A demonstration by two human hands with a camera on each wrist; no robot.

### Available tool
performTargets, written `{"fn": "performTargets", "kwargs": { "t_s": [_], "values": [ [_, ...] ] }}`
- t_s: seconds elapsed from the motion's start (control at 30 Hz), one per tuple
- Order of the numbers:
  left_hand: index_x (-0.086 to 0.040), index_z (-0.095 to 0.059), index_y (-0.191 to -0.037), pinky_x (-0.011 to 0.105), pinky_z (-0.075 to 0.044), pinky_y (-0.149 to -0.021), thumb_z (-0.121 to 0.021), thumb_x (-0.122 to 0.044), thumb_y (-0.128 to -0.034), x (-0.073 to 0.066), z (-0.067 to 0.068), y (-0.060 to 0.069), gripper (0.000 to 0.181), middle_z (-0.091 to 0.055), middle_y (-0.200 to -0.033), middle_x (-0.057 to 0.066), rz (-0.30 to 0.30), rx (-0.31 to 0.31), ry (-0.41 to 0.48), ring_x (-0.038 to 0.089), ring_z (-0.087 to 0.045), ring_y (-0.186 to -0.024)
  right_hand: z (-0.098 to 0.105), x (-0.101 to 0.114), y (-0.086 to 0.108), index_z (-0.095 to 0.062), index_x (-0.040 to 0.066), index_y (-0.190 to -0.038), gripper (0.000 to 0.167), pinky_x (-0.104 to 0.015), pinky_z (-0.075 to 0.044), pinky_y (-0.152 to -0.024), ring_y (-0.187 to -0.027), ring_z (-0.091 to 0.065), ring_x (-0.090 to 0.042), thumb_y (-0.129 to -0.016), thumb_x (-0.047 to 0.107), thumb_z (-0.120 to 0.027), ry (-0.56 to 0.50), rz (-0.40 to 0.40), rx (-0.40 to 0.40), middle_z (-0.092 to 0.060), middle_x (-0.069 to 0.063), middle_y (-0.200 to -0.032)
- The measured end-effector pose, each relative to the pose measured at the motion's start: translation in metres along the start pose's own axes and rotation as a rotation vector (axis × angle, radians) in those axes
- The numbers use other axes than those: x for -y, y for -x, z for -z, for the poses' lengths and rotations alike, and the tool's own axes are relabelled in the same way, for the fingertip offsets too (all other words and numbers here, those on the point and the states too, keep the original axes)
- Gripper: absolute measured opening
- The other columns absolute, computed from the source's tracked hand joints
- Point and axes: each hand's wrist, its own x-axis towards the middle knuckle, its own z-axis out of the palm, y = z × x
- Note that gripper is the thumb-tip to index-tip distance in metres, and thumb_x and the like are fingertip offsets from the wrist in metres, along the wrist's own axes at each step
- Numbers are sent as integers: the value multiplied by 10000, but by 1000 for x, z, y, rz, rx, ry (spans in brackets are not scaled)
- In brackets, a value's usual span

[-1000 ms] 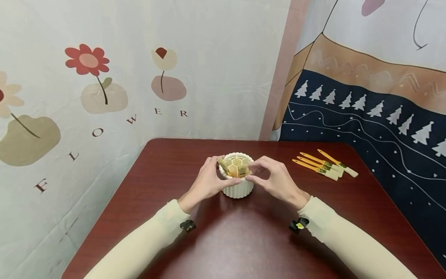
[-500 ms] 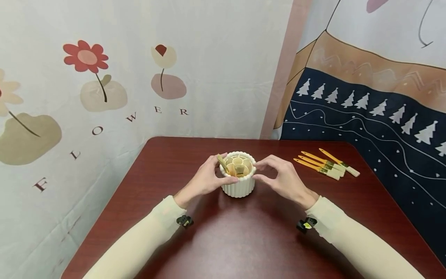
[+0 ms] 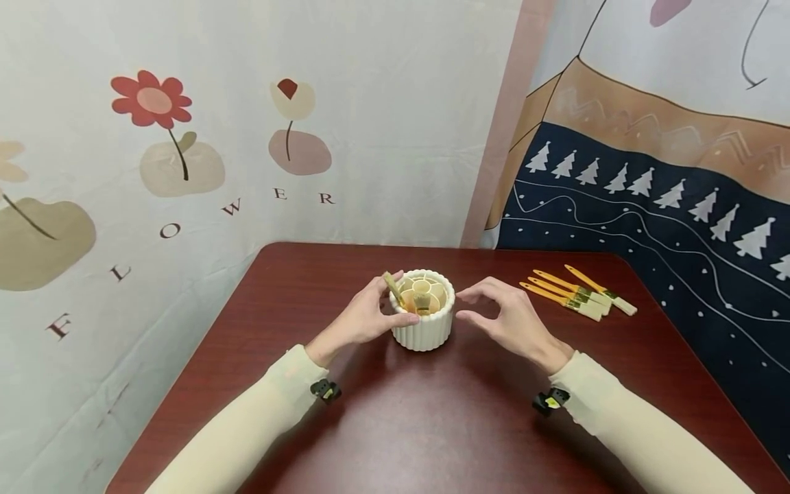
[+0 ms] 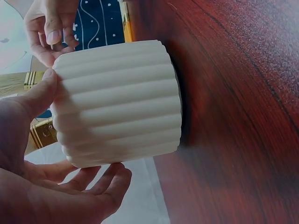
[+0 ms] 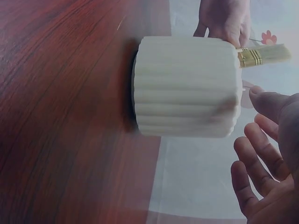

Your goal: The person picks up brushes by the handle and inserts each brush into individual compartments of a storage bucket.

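Observation:
A white ribbed pot (image 3: 422, 334) with a divided insert stands upright on the table. My left hand (image 3: 364, 317) grips its left side, thumb at the front rim and fingers round the far side, as the left wrist view shows on the ribbed wall (image 4: 119, 100). Two paintbrushes stand in it, bristles up: one brush (image 3: 393, 288) leans out to the left, the other brush (image 3: 422, 302) sits lower at the front. Their handles are mostly hidden. My right hand (image 3: 509, 322) hovers just right of the rim, fingers loosely bent, holding nothing and apart from the pot (image 5: 187, 88).
Several paintbrushes (image 3: 570, 295) with yellow handles lie at the table's back right, bristles toward the right. The dark red table (image 3: 395, 425) meets a flower-printed cloth (image 3: 395, 137) at the back and a tree-patterned cloth (image 3: 654, 226) at the right.
My right hand has drawn back to the right, from the rim beside the front brush to a spot clear of the pot. My left hand keeps its hold on the pot.

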Motion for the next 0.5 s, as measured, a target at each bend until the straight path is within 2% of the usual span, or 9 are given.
{"fn": "performTargets", "kwargs": {
  "t_s": [0.2,0.5],
  "values": [
    [-59,-490,-1761,551,-571,-1258,-963,-272,-982,0,4,-1,936,-388,-1894,166,-10,37,22,350,-713,-1470,6,-5,1,-863,222,-1288,385,-297,-632,-971,-1088,-771,-137,-936,165,-1007,11,-16,-5,-852,9,-1196],
    [-15,-453,-1769,571,-553,-1286,-933,-236,-1005,2,7,-4,929,-358,-1911,162,-28,71,38,394,-647,-1552,17,-12,3,-858,243,-1298,374,-324,-637,-973,-1093,-763,-157,-955,187,-994,25,-47,-12,-846,36,-1227]
  ]
}}
